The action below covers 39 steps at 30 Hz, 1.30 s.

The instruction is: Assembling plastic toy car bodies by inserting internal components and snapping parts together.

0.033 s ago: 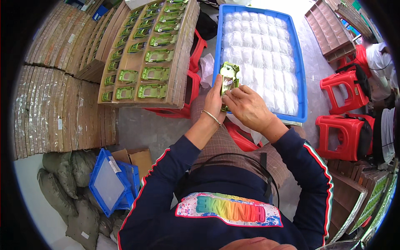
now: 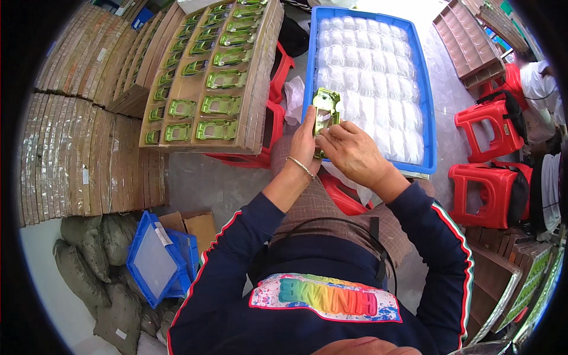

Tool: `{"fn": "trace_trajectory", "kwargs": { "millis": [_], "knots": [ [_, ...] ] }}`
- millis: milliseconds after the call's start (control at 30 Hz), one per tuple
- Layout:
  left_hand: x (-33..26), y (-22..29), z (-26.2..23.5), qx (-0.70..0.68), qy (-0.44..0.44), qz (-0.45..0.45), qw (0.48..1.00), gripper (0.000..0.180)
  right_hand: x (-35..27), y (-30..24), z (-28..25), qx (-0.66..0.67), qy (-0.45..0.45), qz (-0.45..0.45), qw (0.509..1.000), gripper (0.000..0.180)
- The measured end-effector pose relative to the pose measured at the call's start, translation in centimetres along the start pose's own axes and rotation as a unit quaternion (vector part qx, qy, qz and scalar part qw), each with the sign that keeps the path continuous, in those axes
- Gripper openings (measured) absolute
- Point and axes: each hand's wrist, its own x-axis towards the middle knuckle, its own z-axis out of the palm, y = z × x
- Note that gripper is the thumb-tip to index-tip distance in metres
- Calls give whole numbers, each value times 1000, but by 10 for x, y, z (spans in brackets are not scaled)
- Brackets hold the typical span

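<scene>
Green frame: the green plastic frame (image 2: 325,107) is upright in view, over the near left corner of the blue tray.
Left hand: the left hand (image 2: 303,141) holds the frame along its left edge, thumb raised beside it.
Right hand: the right hand (image 2: 353,152) is narrow, fingers bent in against the frame's lower right edge; whether they grip it I cannot tell.
Blue tray: the blue tray (image 2: 431,118) has a raised rim around rows of white wrapped pieces (image 2: 370,65); the right hand overlaps its near edge.
Left side: the cardboard box (image 2: 189,92) with green frames in its compartments stands well apart from the left hand, a red stool (image 2: 275,127) in between.
Right side: grey floor (image 2: 444,133) runs between the tray's right edge and two red stools (image 2: 486,192).
Near edge: the person's checked trousers (image 2: 305,210) lie below both wrists.
</scene>
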Motion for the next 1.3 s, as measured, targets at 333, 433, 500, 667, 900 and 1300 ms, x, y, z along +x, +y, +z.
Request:
{"fn": "trace_trajectory", "kwargs": {
  "millis": [333,433,500,667,900,1300],
  "knots": [
    [-3,10,11,-9,-47,6,999,53,3,1,-8,-1,87,19,996,23],
    [-5,11,12,-5,-56,2,998,54,2,2,-7,6,104,13,995,25],
    [-7,13,15,0,-53,0,999,55,1,2,-7,17,92,16,995,25],
    [-8,17,16,-11,-81,-4,997,54,2,1,-13,19,118,19,993,25],
    [-12,20,22,-33,-92,-3,995,53,2,0,-19,21,134,21,990,25],
    [-19,24,32,32,-48,7,998,52,2,2,-17,35,149,17,988,23]
  ]
}}
